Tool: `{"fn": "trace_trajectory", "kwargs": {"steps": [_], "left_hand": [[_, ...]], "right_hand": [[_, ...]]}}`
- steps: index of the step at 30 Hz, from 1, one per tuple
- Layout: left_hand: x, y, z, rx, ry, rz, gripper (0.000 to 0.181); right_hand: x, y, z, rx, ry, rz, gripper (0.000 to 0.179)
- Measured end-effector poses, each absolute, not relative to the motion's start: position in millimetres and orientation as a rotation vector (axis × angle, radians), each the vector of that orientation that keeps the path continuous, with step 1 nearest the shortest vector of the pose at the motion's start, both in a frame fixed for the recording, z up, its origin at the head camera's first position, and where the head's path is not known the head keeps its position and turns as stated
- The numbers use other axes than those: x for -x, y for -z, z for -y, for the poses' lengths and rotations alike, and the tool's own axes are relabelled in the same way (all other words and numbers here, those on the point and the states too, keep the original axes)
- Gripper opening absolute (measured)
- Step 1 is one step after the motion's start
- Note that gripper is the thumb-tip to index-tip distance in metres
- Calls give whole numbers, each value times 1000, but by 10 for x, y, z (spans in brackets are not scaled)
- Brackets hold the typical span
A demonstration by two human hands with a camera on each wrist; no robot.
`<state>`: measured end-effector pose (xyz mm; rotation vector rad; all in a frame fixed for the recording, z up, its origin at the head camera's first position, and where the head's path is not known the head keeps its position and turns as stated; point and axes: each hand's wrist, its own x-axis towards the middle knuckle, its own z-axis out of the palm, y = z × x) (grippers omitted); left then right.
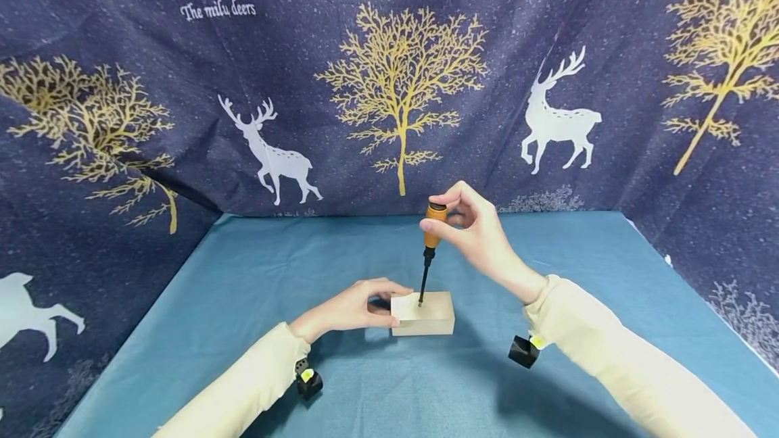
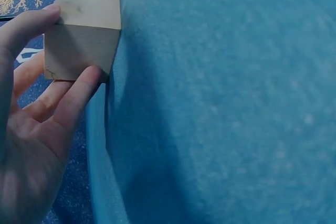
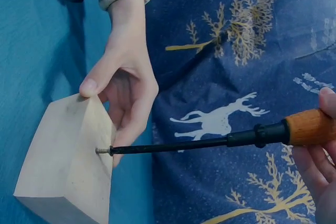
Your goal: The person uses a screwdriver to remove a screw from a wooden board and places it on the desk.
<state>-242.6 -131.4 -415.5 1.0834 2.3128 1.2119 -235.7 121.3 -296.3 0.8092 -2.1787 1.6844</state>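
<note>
A pale wooden block [image 1: 437, 316] lies on the blue cloth, its left end gripped between the thumb and fingers of my left hand [image 1: 349, 306]. My right hand [image 1: 481, 232] pinches the orange handle of a screwdriver [image 1: 433, 235], with a finger over its black cap. The black shaft points down at the block's top face, slightly tilted. In the right wrist view its tip meets a small metal screw [image 3: 103, 151], which stands partly out of the wood. The left wrist view shows fingertips on the block's side; the screwdriver's tip is hidden there.
Blue cloth [image 1: 243, 276] covers the table under both forearms. Behind it hangs a dark blue curtain [image 1: 475, 120] printed with deer and trees. A small black camera [image 1: 309, 382] sits at the left wrist, another black camera [image 1: 523, 351] at the right.
</note>
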Motion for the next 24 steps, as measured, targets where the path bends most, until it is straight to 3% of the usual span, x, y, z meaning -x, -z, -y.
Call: {"fn": "trace_trajectory", "kwargs": {"steps": [13,24], "left_hand": [[2447,4110,1307,-1085,-1202,-2294,50],[2436,4133,1303,-1090,-1195,-2316,49]], "right_hand": [[2415,3056,-1314,-1187,-1811,2065,33],[2422,3050,-1200,-762,-1487,2223,40]]}}
